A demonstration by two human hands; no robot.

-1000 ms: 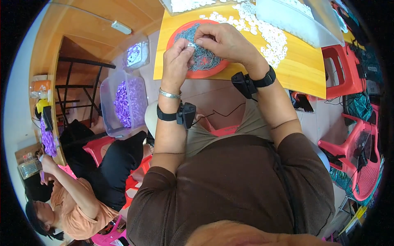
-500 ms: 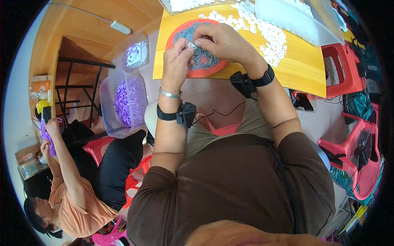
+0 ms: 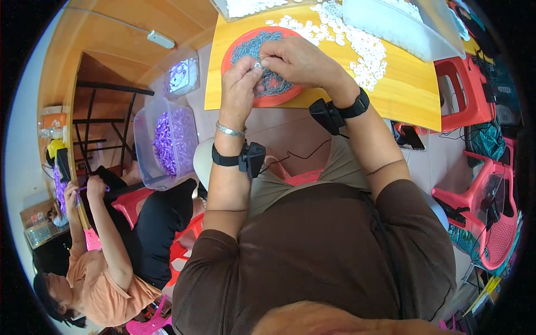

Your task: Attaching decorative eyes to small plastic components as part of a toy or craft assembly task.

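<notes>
Over a round red tray my hands meet, fingertips close together. Between thumb and forefinger of my left hand is a small white plastic piece. My right hand is closed in a pinch right beside that piece; whatever its fingertips hold is too small and hidden to make out. A layer of thin grey screws or nails fills much of the tray under my fingers. Many similar small white pieces lie loose on the yellow tabletop to the right.
A clear bin of white pieces stands at the table's far right. Left of my knees, a clear tub contains purple parts. A co-worker sits at lower left, handling something purple. Red stools and a pink chair are at right.
My hands stay over the tray, with only a slight shift of the fingertips. The co-worker's hands have come down and nearer, and the whole view has moved slightly.
</notes>
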